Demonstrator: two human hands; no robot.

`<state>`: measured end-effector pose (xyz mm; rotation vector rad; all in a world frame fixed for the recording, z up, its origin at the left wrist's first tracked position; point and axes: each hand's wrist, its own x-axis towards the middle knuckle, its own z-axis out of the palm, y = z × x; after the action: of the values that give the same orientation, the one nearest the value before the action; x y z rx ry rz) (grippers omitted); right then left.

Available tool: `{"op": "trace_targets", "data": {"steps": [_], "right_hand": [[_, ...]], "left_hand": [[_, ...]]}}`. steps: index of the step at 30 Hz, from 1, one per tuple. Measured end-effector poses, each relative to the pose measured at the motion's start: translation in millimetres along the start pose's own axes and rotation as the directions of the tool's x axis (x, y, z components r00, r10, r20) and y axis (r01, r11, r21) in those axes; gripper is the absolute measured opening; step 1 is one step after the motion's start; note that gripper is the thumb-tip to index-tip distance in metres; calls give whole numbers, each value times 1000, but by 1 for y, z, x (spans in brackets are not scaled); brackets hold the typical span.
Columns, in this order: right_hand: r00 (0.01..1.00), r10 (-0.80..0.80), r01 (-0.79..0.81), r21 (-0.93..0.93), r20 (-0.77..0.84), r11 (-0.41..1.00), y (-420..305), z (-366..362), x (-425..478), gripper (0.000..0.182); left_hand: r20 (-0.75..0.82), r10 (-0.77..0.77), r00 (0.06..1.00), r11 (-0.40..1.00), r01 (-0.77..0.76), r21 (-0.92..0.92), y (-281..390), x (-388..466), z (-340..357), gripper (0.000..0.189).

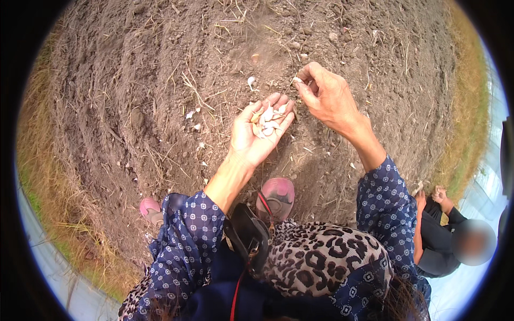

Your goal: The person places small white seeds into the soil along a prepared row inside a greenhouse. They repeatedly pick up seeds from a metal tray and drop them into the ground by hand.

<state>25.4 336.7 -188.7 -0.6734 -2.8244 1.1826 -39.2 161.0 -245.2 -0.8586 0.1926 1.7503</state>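
My left hand [257,130] is palm up, fingers slightly curled, cupping several garlic cloves [268,120]. To its upper right, my right hand [327,94] pinches one small whitish clove [297,80] between thumb and fingertips, above the soil. A single garlic clove [251,82] lies on the soil just beyond my left fingertips. More pale cloves or bits of skin, among them one piece [189,114], are scattered on the ground left of my left hand.
Tilled soil [160,72] with straw and clods spreads around. My pink-toed shoes [278,192] stand on it, with a black bag [249,236] hanging at my front. Dry grass [468,100] borders both sides. A person in dark clothes [437,240] is at the lower right.
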Motion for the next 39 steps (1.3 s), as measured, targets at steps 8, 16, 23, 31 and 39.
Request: {"op": "trace_targets", "data": {"steps": [8,16,23,31,39], "right_hand": [[999,-13,28,-493,34,870,58,-14,95,13],[980,-196,181,-598,41,780,97,-3,111,9],[958,-255,138,-571,-130,809,74,-7,81,15],[872,-448,465,-47,197,884,-8,16,-17,18],[849,-524,529,-157,76,834,-7,3,-1,14]], "left_hand": [[-56,-3,998,998,-1,-66,1,-2,-5,36],[-57,-31,998,995,25,-98,1,7,-5,38],[-8,-11,1000,999,11,43,-7,-2,11,39],[60,-46,997,999,46,10,-6,5,-11,32],[10,3,1000,1000,-3,13,-4,1,4,25]]}}
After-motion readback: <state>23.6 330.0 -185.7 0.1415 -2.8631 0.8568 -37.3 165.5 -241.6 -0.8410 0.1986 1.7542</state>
